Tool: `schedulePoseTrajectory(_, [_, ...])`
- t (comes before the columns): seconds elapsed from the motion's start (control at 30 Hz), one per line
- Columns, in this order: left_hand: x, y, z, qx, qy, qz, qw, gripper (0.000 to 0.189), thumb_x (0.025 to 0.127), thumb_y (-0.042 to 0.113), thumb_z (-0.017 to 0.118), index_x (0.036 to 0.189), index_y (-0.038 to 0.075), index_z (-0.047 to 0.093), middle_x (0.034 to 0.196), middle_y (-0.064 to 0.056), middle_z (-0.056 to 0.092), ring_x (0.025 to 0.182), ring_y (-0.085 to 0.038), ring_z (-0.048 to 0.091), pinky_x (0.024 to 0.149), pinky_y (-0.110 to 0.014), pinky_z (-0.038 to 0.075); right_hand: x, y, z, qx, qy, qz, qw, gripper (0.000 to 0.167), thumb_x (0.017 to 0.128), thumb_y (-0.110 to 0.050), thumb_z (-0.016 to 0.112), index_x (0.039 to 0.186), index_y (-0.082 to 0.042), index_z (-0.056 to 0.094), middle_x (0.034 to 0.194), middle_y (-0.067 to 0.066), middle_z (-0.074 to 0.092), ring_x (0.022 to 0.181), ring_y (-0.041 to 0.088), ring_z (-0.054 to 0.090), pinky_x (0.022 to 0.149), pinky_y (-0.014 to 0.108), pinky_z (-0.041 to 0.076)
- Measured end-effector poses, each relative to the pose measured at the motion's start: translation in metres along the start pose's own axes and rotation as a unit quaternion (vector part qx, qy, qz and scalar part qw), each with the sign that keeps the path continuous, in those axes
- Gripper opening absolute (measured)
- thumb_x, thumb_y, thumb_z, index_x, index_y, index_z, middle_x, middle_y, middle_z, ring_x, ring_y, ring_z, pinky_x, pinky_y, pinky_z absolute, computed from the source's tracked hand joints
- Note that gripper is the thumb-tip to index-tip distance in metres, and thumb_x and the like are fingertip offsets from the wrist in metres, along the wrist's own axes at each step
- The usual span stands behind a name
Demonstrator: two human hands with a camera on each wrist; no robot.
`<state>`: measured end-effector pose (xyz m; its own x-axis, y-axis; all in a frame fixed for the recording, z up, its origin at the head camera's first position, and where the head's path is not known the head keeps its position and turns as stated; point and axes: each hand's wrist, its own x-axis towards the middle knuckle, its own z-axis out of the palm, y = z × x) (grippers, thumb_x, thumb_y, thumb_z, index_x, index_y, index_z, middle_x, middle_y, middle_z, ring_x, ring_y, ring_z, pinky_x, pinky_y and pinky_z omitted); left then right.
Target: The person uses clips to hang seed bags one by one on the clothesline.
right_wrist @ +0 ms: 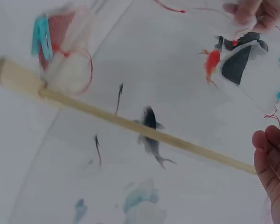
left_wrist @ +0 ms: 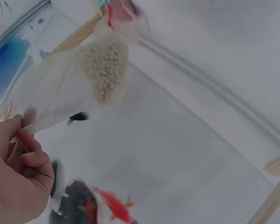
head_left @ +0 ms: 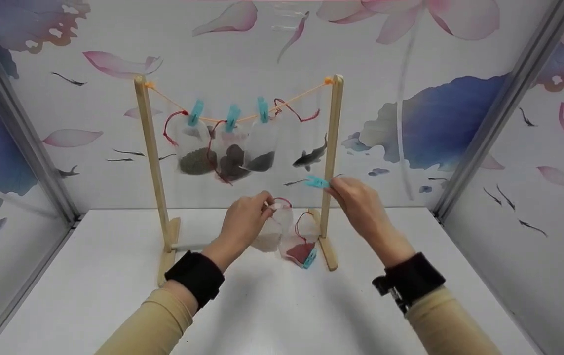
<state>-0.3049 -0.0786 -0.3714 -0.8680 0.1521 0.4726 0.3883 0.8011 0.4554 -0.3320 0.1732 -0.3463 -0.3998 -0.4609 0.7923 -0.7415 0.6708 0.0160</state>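
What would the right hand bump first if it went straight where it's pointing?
Probably the wooden post on the right: in the head view, the right hand and its blue clip overlap it. I can't tell how deep the gap is, so the hand might slip past.

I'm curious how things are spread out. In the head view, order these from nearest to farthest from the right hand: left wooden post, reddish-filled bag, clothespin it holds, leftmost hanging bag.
From the right hand, in the head view:
1. Clothespin: in its grip.
2. Reddish-filled bag: below, to the left.
3. Leftmost hanging bag: up and farther left.
4. Left wooden post: far left.
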Motion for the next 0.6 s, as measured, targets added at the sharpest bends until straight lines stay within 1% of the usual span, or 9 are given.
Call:
schedulePoseTrajectory(0.1, [0.024,0.015,-0.016,0.011,0.031,0.026,0.9991,0.01,0.096,0.016,0.066,0.099,0.008,0.071,0.091,-0.009,0.077,0.083,-0.025,0.074,0.073,-0.04,0.058,0.043,0.009,-0.013,-0.043,-0.01,-0.034,0.9985,0.012,0.095,-0.012,0.065,0.089,-0.006,0.058,0.069,0.01,0.056,0.062,0.027,0.055,0.055,0.039,0.049])
schedulePoseTrajectory(0.17, [0.04,0.025,-0.023,0.017,0.042,0.031,0.9985,0.013,0.097,0.016,0.064,0.1,0.007,0.072,0.093,-0.01,0.077,0.084,-0.026,0.074,0.073,-0.04,0.058,0.067,0.014,-0.02,-0.07,-0.02,-0.047,0.9962,0.013,0.097,-0.014,0.064,0.089,-0.005,0.058,0.071,0.012,0.059,0.064,0.031,0.059,0.055,0.042,0.052])
schedulePoseTrajectory(0.3, [0.067,0.04,-0.033,0.027,0.048,0.029,0.998,0.018,0.1,0.016,0.059,0.103,0.005,0.072,0.095,-0.013,0.077,0.087,-0.029,0.074,0.074,-0.041,0.058,0.108,0.015,-0.032,-0.13,-0.05,-0.065,0.9881,0.019,0.099,-0.019,0.059,0.088,-0.004,0.058,0.074,0.014,0.062,0.069,0.035,0.063,0.055,0.046,0.054])
schedulePoseTrajectory(0.4, [0.084,0.049,-0.039,0.038,0.049,0.025,0.9977,0.019,0.101,0.016,0.058,0.104,0.003,0.071,0.096,-0.014,0.076,0.088,-0.028,0.074,0.075,-0.039,0.058,0.133,0.012,-0.038,-0.157,-0.093,-0.061,0.9812,0.022,0.1,-0.021,0.056,0.092,-0.002,0.058,0.078,0.016,0.062,0.074,0.036,0.064,0.059,0.047,0.056])
schedulePoseTrajectory(0.43, [0.09,0.051,-0.041,0.047,0.055,0.023,0.9971,0.019,0.101,0.017,0.058,0.104,0.002,0.071,0.096,-0.014,0.076,0.087,-0.028,0.074,0.074,-0.038,0.059,0.141,0.012,-0.039,-0.164,-0.11,-0.055,0.9788,0.022,0.101,-0.021,0.056,0.093,-0.001,0.059,0.079,0.016,0.063,0.076,0.036,0.064,0.062,0.048,0.057])
schedulePoseTrajectory(0.5, [0.1,0.055,-0.045,0.07,0.077,0.02,0.9944,0.018,0.1,0.017,0.06,0.103,0.002,0.07,0.096,-0.014,0.076,0.088,-0.028,0.074,0.074,-0.037,0.059,0.155,0.01,-0.039,-0.174,-0.139,-0.043,0.974,0.022,0.102,-0.021,0.054,0.096,0.0,0.06,0.084,0.017,0.065,0.082,0.037,0.065,0.067,0.048,0.059])
schedulePoseTrajectory(0.6, [0.114,0.058,-0.05,0.112,0.112,0.007,0.9873,0.017,0.1,0.016,0.062,0.105,0.001,0.067,0.095,-0.016,0.076,0.086,-0.03,0.075,0.072,-0.038,0.06,0.173,0.008,-0.038,-0.187,-0.167,-0.033,0.9676,0.022,0.103,-0.021,0.053,0.101,0.0,0.061,0.09,0.018,0.068,0.09,0.037,0.067,0.073,0.049,0.06])
